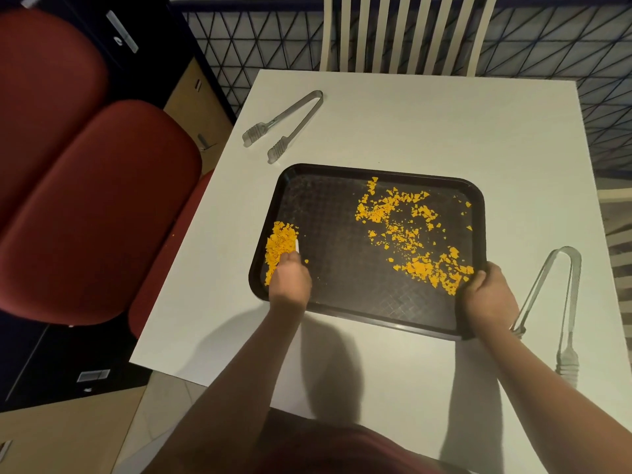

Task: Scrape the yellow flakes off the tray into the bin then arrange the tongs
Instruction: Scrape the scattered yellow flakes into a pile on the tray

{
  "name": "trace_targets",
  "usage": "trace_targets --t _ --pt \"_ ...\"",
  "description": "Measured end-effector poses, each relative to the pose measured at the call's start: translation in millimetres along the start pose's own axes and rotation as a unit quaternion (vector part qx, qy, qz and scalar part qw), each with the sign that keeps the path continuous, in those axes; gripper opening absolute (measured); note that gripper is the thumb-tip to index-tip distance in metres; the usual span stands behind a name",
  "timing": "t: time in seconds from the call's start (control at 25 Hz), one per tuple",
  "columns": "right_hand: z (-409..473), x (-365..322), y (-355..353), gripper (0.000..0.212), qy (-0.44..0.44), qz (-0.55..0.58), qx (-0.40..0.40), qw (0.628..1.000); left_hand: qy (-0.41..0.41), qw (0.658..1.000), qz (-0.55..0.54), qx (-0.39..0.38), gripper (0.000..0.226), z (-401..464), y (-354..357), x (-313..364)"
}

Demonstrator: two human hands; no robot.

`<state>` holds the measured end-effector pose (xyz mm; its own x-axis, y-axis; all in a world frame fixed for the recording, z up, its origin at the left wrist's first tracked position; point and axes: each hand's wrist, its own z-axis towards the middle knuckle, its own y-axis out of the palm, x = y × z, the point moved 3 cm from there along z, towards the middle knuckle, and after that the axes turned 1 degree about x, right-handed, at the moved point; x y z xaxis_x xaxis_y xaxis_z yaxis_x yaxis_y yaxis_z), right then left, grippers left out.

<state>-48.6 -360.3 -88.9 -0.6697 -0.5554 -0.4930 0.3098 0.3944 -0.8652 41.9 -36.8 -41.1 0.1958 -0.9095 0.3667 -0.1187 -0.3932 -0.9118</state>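
A black tray (342, 302) lies on the white table (410, 124). Yellow flakes (407, 230) are scattered over its right half, and a denser pile of flakes (278, 244) sits against its left rim. My left hand (290, 282) grips a small white scraper (297, 246) right beside that pile. My right hand (485, 299) grips the tray's near right corner. One pair of metal tongs (287, 123) lies on the table beyond the tray's left corner. A second pair of tongs (561, 302) lies to the right of the tray. No bin is in view.
Red padded chairs (85, 200) stand close to the table's left edge. A white slatted chair back (403, 32) rises beyond the far edge. A dark cabinet (136, 39) fills the upper left.
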Motion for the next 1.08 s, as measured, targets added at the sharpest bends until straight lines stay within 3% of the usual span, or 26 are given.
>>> trace_targets --t 0.16,0.36,0.6,0.8,0.96,1.08 --pt "-1 0 1 0.025 -0.001 -0.003 0.004 1.000 0.054 0.993 0.043 0.093 0.029 35 -34 -13" --pt "0 1 2 0.025 0.007 -0.004 0.009 1.000 0.083 0.981 0.176 0.004 0.026 69 -41 -32" --pt "0 0 2 0.025 0.000 -0.008 0.013 1.000 0.116 0.980 0.158 -0.030 0.025 70 -42 -38" --pt "1 2 2 0.026 -0.003 -0.006 0.016 1.000 0.179 0.955 0.225 -0.075 0.025 48 -43 -49" --pt "0 2 3 0.025 -0.001 -0.014 0.021 1.000 0.121 0.977 0.176 -0.010 0.023 33 -42 -34" --pt "1 2 4 0.024 -0.001 -0.013 0.019 1.000 0.109 0.985 0.128 -0.044 0.026 15 -17 0"
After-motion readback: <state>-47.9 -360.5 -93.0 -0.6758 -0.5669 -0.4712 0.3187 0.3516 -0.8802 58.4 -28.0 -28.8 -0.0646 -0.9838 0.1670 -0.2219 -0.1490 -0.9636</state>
